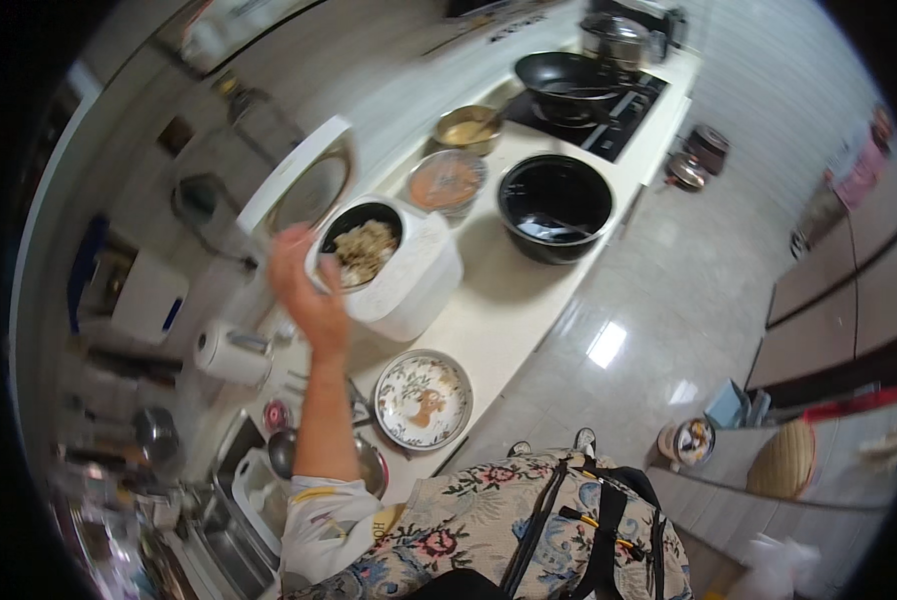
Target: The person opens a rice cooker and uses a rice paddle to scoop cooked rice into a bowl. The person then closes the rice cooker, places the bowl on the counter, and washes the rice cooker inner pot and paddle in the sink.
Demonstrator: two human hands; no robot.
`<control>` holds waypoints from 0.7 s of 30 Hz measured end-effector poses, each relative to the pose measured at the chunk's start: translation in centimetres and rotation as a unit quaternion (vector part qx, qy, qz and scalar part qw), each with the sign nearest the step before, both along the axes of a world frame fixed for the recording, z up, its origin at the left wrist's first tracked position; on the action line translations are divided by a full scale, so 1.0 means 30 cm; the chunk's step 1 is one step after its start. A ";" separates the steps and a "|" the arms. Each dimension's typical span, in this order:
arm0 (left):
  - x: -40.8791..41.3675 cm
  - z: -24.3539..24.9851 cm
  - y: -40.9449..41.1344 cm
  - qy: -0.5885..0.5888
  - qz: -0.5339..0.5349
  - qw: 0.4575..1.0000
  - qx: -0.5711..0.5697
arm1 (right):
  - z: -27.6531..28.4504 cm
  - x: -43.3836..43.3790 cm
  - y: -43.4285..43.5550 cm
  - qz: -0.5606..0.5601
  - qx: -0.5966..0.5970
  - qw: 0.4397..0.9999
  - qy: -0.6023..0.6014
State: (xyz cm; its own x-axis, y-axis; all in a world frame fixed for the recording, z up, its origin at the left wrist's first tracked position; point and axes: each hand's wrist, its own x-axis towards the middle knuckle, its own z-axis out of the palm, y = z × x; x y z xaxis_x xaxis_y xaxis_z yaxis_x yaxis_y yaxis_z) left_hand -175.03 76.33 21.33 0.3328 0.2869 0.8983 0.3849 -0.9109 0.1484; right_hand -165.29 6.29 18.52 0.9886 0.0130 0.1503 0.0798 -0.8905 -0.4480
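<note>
My left hand (306, 289) is at the rim of a white rice cooker (403, 300), beside its raised lid (298, 176). Its fingers are blurred, so whether they grip the rim is unclear. Inside the cooker's dark pot lies cooked rice (366, 251). My right hand is out of view. Right of the cooker stands a large black pot (553, 199) with something shiny inside. Nearer to me, a patterned plate (424, 401) with a brown smear rests on the counter (505, 307). Behind the cooker sit a covered dish of orange food (445, 180) and a metal bowl with yellow contents (467, 131).
A black wok (568, 75) stands on the cooktop (643, 97), with a steel pot (613, 37) beyond it. A white kettle (231, 352) and the sink (227, 540) are at the left. Another person (861, 169) stands at the far right. A filled bin (688, 442) is on the floor.
</note>
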 end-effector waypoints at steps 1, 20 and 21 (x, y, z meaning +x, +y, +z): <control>0.016 0.002 -0.074 -0.020 -0.094 0.991 -0.093 | -0.025 0.077 0.122 0.100 -0.023 0.995 0.020; 0.125 -0.258 -0.715 -0.102 -0.318 0.563 -0.756 | 0.122 0.362 1.541 0.792 0.037 0.607 0.052; 0.105 -0.223 -0.722 -0.126 -0.296 0.531 -0.784 | 0.112 0.348 1.559 0.795 0.044 0.602 0.062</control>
